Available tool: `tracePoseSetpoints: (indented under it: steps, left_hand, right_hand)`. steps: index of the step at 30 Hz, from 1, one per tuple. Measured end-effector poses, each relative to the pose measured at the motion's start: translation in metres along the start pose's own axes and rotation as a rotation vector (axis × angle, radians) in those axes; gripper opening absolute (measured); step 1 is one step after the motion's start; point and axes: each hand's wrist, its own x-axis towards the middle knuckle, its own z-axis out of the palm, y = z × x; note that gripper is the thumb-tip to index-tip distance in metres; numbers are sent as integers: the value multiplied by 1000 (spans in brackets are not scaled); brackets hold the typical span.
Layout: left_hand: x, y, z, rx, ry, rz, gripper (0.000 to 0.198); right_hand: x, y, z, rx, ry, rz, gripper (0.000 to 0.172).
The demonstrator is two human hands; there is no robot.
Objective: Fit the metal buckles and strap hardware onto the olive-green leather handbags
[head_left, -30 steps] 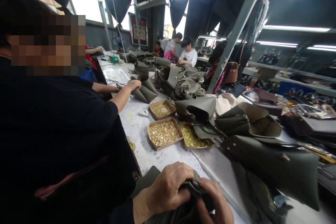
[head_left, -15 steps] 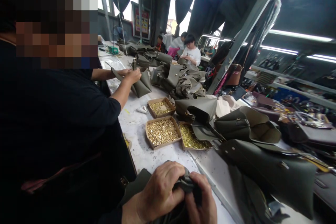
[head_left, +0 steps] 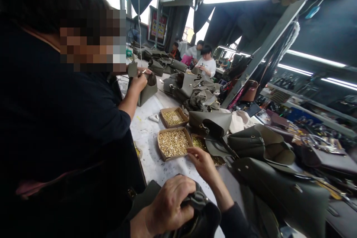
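Dk bag [head_left: 205, 214] w/in L fingers [head_left: 184, 185]

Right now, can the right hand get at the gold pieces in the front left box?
Looks like yes: the right hand has its fingertips by the right rim of the box, and nothing covers the gold pieces. The left hand, gripping a dark bag, seems out of the way.

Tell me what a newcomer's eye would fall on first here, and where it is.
Probably the glittering gold-coloured pieces in shallow boxes mid-picture, with the right hand reaching out at the nearest ones. Next, likely the co-worker in dark clothing filling the left side, and the left hand gripping a dark bag at bottom centre.
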Motion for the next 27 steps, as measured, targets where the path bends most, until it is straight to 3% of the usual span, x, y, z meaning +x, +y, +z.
tracePoseSetpoints:
  steps: [4,8,18,27]
  left_hand:
    - [-3,-2,-1,-9,-5,-9,26]
    - [-4,-1,-2,-17,0,-16,26]
    - [-4,-3,0,-44,-8,-28,24]
    - [-3,1,-2,-32,16,-28,23]
  right_hand:
    - [38,-3,18,-159,-112,-101,24]
    - [56,-5,24,-310,-177,-141,21]
    - [56,-13,37,-514,-205,-124,15]
    - [58,-11,39,-513,-200,-80,16]
